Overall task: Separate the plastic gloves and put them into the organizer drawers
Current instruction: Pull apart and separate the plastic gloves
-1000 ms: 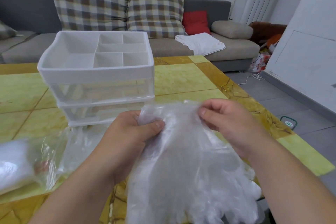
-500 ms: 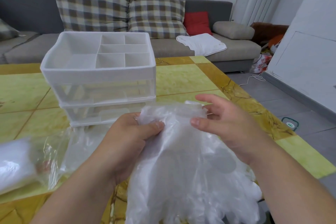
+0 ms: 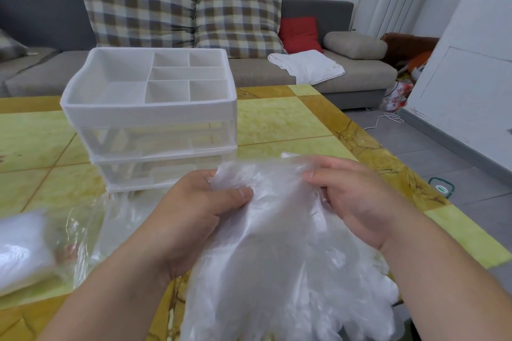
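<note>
A thick stack of clear plastic gloves (image 3: pixel 277 252) hangs in front of me, cuffs up and fingers down. My left hand (image 3: pixel 194 213) pinches the cuff edge at its left, thumb on top. My right hand (image 3: pixel 357 199) grips the cuff's right side, thumb and fingers closed on the film. Just behind the hands stands the white organizer (image 3: pixel 149 119): a divided open tray on top and two clear drawers below, both shut.
A clear plastic bag (image 3: pixel 80 230) lies on the yellow tiled table (image 3: pixel 279 122) at my left, beside a blurred white bundle (image 3: pixel 22 249). The table's right edge runs close past my right arm. A grey sofa with checked cushions stands behind.
My right hand, which had opened and shifted along the cuff half a second ago, has closed again on the cuff's right edge. The left hand kept its pinch.
</note>
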`<state>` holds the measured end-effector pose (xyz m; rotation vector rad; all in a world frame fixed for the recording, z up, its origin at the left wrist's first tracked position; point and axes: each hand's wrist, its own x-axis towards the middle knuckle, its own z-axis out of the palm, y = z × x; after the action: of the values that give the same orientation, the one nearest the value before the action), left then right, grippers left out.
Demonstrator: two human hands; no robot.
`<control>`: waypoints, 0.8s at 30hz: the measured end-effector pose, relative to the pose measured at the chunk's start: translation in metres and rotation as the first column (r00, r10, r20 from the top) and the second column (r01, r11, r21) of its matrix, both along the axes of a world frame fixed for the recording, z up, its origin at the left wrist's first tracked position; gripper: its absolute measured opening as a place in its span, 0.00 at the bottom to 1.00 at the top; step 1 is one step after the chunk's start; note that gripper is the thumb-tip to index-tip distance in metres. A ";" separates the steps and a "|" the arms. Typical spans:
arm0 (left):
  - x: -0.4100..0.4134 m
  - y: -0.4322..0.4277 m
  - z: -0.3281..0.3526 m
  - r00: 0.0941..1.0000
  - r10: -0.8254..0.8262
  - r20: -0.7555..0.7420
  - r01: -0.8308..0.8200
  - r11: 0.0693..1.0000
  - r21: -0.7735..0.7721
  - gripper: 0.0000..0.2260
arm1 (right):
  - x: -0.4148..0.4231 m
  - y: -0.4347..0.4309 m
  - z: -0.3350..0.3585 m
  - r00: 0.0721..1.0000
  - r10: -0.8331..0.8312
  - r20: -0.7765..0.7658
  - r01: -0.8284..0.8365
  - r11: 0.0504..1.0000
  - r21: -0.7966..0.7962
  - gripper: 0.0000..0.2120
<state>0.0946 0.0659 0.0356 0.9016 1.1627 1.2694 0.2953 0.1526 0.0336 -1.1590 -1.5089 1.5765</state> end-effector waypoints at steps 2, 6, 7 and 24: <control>-0.001 0.000 0.000 1.000 -0.011 0.006 0.011 1.000 0.010 0.06 | 0.001 -0.001 0.000 0.998 0.035 -0.062 -0.039 0.997 -0.067 0.21; -0.004 0.000 -0.002 0.999 -0.048 0.024 0.048 0.999 0.008 0.06 | 0.000 -0.001 0.000 0.997 -0.042 -0.072 0.036 0.996 -0.079 0.07; -0.005 0.000 -0.003 0.998 -0.053 0.024 0.053 0.999 0.002 0.06 | 0.000 -0.002 0.000 0.995 -0.048 -0.086 0.041 0.996 -0.084 0.08; -0.007 0.009 -0.012 0.924 0.249 -0.290 -0.172 0.949 0.265 0.04 | 0.001 -0.002 0.003 0.990 -0.129 -0.055 0.126 0.990 -0.060 0.09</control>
<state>0.0878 0.0748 0.0232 1.2178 1.4145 1.4980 0.2967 0.1505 0.0362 -1.2059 -1.3335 1.5617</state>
